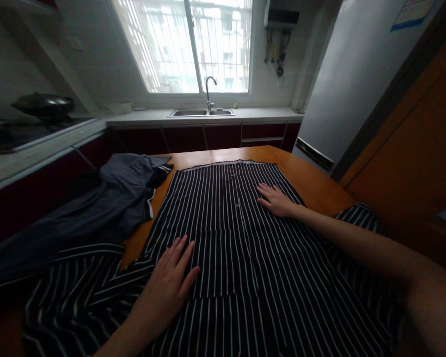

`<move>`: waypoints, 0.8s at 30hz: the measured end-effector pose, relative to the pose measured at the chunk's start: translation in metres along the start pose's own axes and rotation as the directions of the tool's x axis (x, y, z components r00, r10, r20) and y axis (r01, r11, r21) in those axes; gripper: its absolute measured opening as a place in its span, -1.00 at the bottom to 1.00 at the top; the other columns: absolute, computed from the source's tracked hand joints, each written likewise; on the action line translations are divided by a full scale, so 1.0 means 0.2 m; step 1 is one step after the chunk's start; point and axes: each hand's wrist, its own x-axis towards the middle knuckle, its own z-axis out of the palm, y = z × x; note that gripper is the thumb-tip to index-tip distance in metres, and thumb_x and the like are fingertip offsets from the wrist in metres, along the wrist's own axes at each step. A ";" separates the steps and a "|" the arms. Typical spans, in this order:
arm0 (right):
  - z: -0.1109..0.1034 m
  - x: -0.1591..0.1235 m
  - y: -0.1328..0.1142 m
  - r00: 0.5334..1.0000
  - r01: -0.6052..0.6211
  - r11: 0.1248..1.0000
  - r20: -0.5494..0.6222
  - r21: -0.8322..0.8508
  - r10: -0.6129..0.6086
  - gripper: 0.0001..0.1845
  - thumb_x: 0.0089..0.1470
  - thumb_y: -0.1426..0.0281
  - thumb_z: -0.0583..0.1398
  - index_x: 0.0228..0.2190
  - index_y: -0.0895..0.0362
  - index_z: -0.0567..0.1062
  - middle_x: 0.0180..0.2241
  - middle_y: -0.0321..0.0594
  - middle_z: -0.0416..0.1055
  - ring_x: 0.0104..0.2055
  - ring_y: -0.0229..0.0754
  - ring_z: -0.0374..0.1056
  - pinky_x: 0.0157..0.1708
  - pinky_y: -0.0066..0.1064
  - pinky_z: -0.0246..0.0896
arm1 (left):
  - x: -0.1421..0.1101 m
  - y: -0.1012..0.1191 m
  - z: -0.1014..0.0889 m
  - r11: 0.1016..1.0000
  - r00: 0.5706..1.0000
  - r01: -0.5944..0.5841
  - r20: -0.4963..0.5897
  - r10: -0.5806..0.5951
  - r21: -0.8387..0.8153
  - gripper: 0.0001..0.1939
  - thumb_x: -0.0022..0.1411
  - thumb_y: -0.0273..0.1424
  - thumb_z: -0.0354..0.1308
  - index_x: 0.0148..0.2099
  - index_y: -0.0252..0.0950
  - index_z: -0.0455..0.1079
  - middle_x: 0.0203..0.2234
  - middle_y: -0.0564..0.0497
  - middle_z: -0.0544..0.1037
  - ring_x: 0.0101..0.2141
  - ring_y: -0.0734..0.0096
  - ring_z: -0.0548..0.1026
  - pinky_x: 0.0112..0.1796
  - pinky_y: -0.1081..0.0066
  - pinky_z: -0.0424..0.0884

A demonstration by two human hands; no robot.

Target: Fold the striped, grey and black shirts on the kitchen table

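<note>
On the table [315,183], the striped shirt [215,198] lies wide and mostly flat, with its buttons facing up. It takes up the middle of the table, maybe so its long body has room to spread. Your left hand [169,277] is open, palm down on the cloth, over the table's near left part. Your right hand [277,201] is open too, pressing the cloth nearer the table's far right side. With your hands so far apart, they likely hold the cloth smooth and stop it sliding. The gray clothes [115,198] sit bunched at the table's left edge, perhaps to leave the shirt space.
</note>
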 end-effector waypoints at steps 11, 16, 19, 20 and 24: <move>-0.10 -0.17 -0.02 0.945 -0.198 0.971 -0.288 -0.137 0.152 -0.31 0.34 0.12 -0.11 0.31 0.27 0.20 0.39 0.10 0.01 0.45 0.09 -0.17 0.36 0.13 -0.28 | 0.02 0.01 -0.03 0.999 1.000 0.026 0.012 -0.025 -0.021 -0.41 0.48 -0.10 -0.13 0.39 -0.30 0.19 0.37 -0.20 0.16 0.36 0.02 0.09 0.27 -0.06 0.16; -0.05 -0.33 -0.10 0.984 -0.050 0.997 -0.172 -0.055 0.040 -0.40 0.34 0.16 -0.06 0.26 0.19 0.31 0.36 0.02 0.10 0.43 0.03 -0.08 0.36 0.04 -0.15 | 0.03 0.03 -0.03 0.999 0.999 0.030 0.036 -0.029 -0.031 -0.41 0.49 -0.11 -0.13 0.38 -0.35 0.19 0.37 -0.25 0.15 0.37 0.03 0.07 0.27 -0.06 0.13; -0.09 -0.37 -0.17 0.962 -0.112 0.993 -0.255 -0.027 0.102 -0.41 0.34 0.20 -0.06 0.24 0.22 0.34 0.36 0.08 0.10 0.43 0.08 -0.08 0.35 0.10 -0.16 | 0.04 0.05 -0.06 0.999 0.998 0.038 0.057 -0.036 -0.035 -0.42 0.49 -0.13 -0.13 0.38 -0.37 0.19 0.37 -0.28 0.13 0.37 0.01 0.06 0.27 -0.08 0.12; -0.10 -0.39 -0.22 0.958 -0.118 0.993 -0.262 0.002 0.114 -0.41 0.34 0.20 -0.07 0.25 0.24 0.33 0.36 0.09 0.09 0.43 0.08 -0.08 0.35 0.10 -0.15 | 0.04 0.06 -0.08 0.999 0.998 0.035 0.057 -0.034 -0.030 -0.43 0.49 -0.14 -0.12 0.38 -0.36 0.19 0.38 -0.28 0.12 0.37 -0.01 0.04 0.27 -0.10 0.11; -0.10 -0.55 -0.53 0.981 -0.043 0.990 -0.183 0.137 0.068 -0.38 0.35 0.16 -0.06 0.30 0.20 0.25 0.38 0.06 0.04 0.44 0.06 -0.10 0.35 0.12 -0.14 | 0.03 0.17 -0.23 0.992 0.986 -0.119 0.107 0.124 -0.050 -0.45 0.48 -0.19 -0.06 0.41 -0.28 0.13 0.41 -0.19 0.04 0.40 0.05 -0.08 0.30 -0.12 -0.02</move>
